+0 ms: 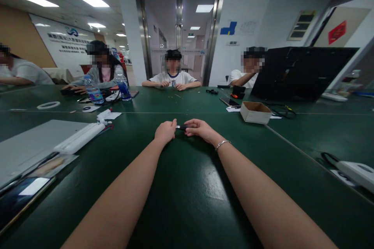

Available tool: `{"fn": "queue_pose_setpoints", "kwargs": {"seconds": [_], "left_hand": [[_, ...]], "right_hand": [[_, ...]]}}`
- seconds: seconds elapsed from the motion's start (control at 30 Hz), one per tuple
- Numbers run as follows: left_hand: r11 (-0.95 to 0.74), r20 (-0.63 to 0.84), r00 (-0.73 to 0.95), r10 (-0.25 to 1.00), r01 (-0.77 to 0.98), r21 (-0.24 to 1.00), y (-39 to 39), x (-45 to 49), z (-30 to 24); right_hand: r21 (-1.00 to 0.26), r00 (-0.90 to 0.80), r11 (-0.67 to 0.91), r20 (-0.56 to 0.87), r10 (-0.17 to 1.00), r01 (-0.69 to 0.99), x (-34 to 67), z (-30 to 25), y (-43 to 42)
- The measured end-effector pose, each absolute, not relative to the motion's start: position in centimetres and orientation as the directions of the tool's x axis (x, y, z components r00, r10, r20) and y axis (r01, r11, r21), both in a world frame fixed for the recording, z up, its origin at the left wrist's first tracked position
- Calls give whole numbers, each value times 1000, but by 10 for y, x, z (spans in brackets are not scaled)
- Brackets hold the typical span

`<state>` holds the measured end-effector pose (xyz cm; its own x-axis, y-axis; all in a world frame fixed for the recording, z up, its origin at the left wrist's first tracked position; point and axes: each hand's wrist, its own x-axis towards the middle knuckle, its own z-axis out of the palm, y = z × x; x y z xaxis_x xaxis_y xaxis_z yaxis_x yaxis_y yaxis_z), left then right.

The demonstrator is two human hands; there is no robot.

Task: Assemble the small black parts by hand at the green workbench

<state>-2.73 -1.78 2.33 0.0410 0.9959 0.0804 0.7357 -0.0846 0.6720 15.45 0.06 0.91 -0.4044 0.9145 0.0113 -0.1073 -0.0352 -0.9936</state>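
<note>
Both my arms stretch forward over the dark green table (187, 186). My left hand (165, 131) is closed, and its fingers pinch the metal end of a small black object (181, 127), perhaps a USB stick. My right hand (198, 128), with a silver bracelet on its wrist, grips the black end of the same object from the other side. The two hands almost touch, just above the table top.
A small open cardboard box (255, 111) stands to the right, with a black laptop (298, 72) behind it. At left lie a closed laptop (32, 144), a white power strip (78, 138) and a phone (23, 198). Water bottles (93, 91) stand farther back. Several people sit across the table.
</note>
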Motion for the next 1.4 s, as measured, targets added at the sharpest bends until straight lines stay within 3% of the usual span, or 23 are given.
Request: {"fn": "queue_pose_setpoints", "kwargs": {"seconds": [0.37, 0.63, 1.2, 1.4], "left_hand": [[-226, 236, 74, 969, 650, 726, -14, -26, 12], [-407, 398, 117, 910, 437, 802, -5, -26, 1], [-409, 397, 103, 912, 308, 859, -1, -24, 1], [-315, 288, 162, 944, 171, 934, -1, -22, 1]], "right_hand": [[-991, -294, -79, -44, 955, -110, 150, 9, 3], [-988, -255, -79, -43, 966, -135, 148, 12, 0], [-991, -256, -67, -34, 966, -118, 148, 9, 3], [-994, -273, -52, -23, 962, -101, 148, 9, 4]]}}
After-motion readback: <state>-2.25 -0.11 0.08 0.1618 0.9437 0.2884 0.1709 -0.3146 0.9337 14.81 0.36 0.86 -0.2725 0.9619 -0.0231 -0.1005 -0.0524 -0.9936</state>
